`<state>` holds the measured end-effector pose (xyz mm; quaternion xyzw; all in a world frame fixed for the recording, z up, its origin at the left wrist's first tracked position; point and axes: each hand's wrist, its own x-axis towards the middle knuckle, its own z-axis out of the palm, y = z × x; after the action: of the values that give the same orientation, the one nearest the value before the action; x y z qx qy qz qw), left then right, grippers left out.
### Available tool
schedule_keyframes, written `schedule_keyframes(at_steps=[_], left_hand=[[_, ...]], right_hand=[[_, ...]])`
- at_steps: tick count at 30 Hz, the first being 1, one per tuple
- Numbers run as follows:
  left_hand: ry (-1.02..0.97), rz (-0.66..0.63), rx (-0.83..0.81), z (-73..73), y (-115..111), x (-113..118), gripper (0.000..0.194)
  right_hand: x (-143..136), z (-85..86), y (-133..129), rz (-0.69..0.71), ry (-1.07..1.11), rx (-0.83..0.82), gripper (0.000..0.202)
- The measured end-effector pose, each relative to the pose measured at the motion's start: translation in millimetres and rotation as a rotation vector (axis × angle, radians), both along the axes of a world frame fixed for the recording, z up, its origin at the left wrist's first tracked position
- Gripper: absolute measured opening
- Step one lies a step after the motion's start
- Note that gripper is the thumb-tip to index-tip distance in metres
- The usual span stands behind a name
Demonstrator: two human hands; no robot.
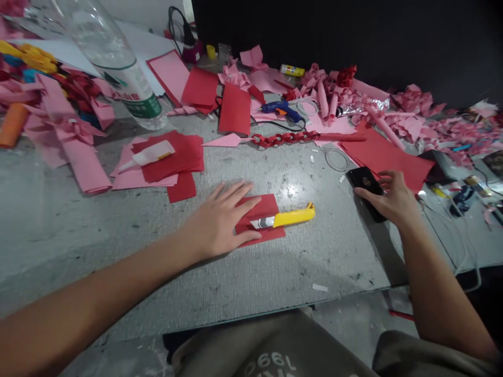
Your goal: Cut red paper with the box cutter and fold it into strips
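My left hand lies flat with spread fingers on a small sheet of red paper on the grey table. On that sheet rests a yellow utility knife, its blade pointing toward my left thumb and its handle reaching past the paper's edge. Over at the right, my right hand grips a black smartphone between thumb and fingers; the phone lies at or just above the table top. A stack of red and pink paper sits beyond my left hand, with a white slip on it.
A large water bottle stands at the back left. A blue glue gun and a red paper chain lie behind my hands. Crumpled pink paper lines the back. Cables run along the right, and the table edge is near me.
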<state>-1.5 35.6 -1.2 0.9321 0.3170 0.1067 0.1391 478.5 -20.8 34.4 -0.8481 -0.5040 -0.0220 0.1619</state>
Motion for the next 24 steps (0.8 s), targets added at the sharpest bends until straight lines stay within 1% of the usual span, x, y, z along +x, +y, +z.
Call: schedule_keyframes(at_steps=[2, 5, 7, 8, 9, 10, 11, 12, 13, 14, 15, 16, 17, 19, 22, 24], left_hand=[[-0.004, -0.002, -0.003, -0.2, 0, 0, 0.083], [-0.012, -0.002, -0.013, -1.1, 0, 0, 0.084], [-0.025, -0.001, -0.021, -1.4, 0, 0, 0.084], [-0.032, -0.004, -0.027, -1.2, 0, 0, 0.084], [-0.037, -0.009, -0.034, -0.7, 0, 0, 0.085], [-0.039, -0.014, -0.044, 0.0, 0, 0, 0.086], [-0.036, -0.019, -0.053, 1.0, 0, -1, 0.087], [-0.029, -0.021, -0.061, 2.1, 0, -1, 0.088], [-0.019, -0.018, -0.066, 3.3, 0, -1, 0.089], [-0.006, -0.011, -0.065, 4.5, 0, -1, 0.09], [0.007, -0.003, -0.06, 5.6, 0, -1, 0.09], [0.02, 0.0, -0.051, 6.6, 0, -1, 0.091], [0.031, -0.001, -0.04, 7.4, 0, 0, 0.091], [0.045, -0.014, -0.017, 8.3, 0, 0, 0.092], [0.053, -0.019, 0.008, 8.7, -1, 0, 0.088], [0.055, -0.015, 0.009, 8.6, -2, 0, 0.084]], right_hand=[[2, -0.3, 0, 0.004, -0.014, -0.005, 0.077], [4, -0.6, -3, 0.014, -0.04, -0.022, 0.082], [-3, 1.3, -8, 0.054, -0.112, 0.022, 0.082], [-11, 3.2, -10, 0.101, -0.179, 0.076, 0.078], [-22, 5.6, -13, 0.166, -0.244, 0.163, 0.07], [-37, 8.3, -15, 0.25, -0.265, 0.256, 0.061], [-53, 11.2, -17, 0.389, -0.22, 0.266, 0.049], [-72, 14.1, -18, 0.538, -0.111, 0.245, 0.038], [-91, 16.7, -17, 0.718, -0.014, 0.137, 0.031], [-109, 18.9, -15, 0.911, 0.05, 0.067, 0.031], [-125, 20.5, -12, 1.099, 0.04, -0.001, 0.033], [-138, 21.6, -7, 1.213, 0.001, -0.055, 0.034], [-148, 22.1, -1, 1.291, -0.019, -0.089, 0.034], [-157, 21.8, 11, 1.357, -0.026, -0.127, 0.033], [-153, 20.3, 23, 1.395, 0.094, -0.157, 0.034], [-146, 19.2, 27, 1.386, 0.21, -0.147, 0.036]])
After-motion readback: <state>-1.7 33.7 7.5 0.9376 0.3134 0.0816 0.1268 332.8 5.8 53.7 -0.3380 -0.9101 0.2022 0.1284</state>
